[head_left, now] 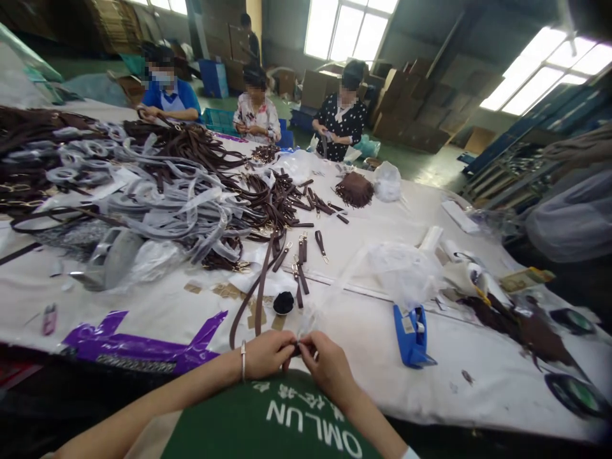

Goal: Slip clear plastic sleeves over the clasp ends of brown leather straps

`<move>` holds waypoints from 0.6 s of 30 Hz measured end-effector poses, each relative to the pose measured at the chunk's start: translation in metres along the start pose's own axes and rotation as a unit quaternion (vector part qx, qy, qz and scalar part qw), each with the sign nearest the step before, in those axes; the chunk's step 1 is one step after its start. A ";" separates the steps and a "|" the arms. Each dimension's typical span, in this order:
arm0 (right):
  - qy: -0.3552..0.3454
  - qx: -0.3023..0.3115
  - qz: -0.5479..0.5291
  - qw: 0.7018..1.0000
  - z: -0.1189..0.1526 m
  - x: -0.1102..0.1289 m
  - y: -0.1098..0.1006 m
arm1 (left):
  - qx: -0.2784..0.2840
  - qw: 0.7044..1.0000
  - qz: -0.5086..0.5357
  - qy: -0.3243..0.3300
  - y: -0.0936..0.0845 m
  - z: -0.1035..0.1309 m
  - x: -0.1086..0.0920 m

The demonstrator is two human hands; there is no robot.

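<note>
At the table's front edge my left hand [270,352] and my right hand [327,363] meet, fingertips pinched together on a small dark brown strap piece [296,349]. Most of that piece is hidden by the fingers. A scrap of clear plastic [308,322] lies just beyond the fingertips. Behind my left hand a long brown strap [261,293] loops toward the pile. Past the hands sits a round black pad [284,303]. Farther on lie short brown straps with gold clasps [301,255].
A large heap of plastic-wrapped straps [176,204] covers the left side. Purple tape [143,344] runs along the front edge. To the right are a blue tape dispenser [412,338] and clear plastic bags [404,268]. Several co-workers handle things across the table.
</note>
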State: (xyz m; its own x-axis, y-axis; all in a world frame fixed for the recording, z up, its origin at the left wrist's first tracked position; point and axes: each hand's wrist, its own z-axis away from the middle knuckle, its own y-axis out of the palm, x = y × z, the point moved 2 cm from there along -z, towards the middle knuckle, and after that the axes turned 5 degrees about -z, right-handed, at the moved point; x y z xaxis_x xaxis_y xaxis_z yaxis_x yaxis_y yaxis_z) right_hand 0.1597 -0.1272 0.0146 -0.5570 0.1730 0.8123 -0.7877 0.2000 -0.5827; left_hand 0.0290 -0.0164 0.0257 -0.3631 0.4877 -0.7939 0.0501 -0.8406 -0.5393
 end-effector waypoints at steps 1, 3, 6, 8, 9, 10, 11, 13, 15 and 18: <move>0.002 -0.002 0.013 1.000 0.001 0.002 0.003 | -0.004 1.000 -0.012 -0.005 -0.001 0.002 0.000; 0.006 -0.007 0.033 0.999 0.002 0.005 0.009 | -0.013 0.999 -0.035 -0.020 0.001 0.001 0.003; 0.001 -0.021 0.037 0.999 0.002 0.010 0.020 | -0.022 0.998 -0.050 -0.039 0.005 -0.002 0.013; 0.007 -0.040 0.003 0.999 0.005 0.013 0.027 | -0.019 0.998 -0.048 -0.024 0.007 -0.003 0.020; 0.018 -0.049 -0.031 0.998 0.007 0.014 0.030 | -0.014 0.999 -0.050 -0.008 0.007 -0.003 0.023; 0.037 -0.058 -0.075 0.995 0.010 0.013 0.033 | -0.010 0.998 -0.056 0.009 0.007 -0.003 0.025; 0.063 -0.071 -0.126 0.987 0.014 0.011 0.036 | -0.008 0.998 -0.065 0.025 0.006 -0.003 0.027; 0.127 -0.118 -0.220 0.960 0.022 0.003 0.039 | -0.007 0.996 -0.081 0.040 0.004 -0.002 0.030; 0.182 -0.179 -0.261 0.931 0.029 -0.005 0.039 | -0.014 0.995 -0.095 0.037 0.002 -0.002 0.033; 0.200 -0.216 -0.217 0.931 0.030 -0.009 0.035 | -0.002 0.991 -0.128 0.040 0.003 -0.002 0.034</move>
State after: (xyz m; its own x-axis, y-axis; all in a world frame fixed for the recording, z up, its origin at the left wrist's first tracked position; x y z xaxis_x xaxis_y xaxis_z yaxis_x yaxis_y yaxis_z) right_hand 0.1289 -0.1509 -0.0126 -0.0006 0.3133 0.9496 -0.6886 0.6885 -0.2276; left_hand 0.0189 -0.0017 -0.0038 -0.2898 0.7018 -0.6507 -0.0311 -0.6865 -0.7265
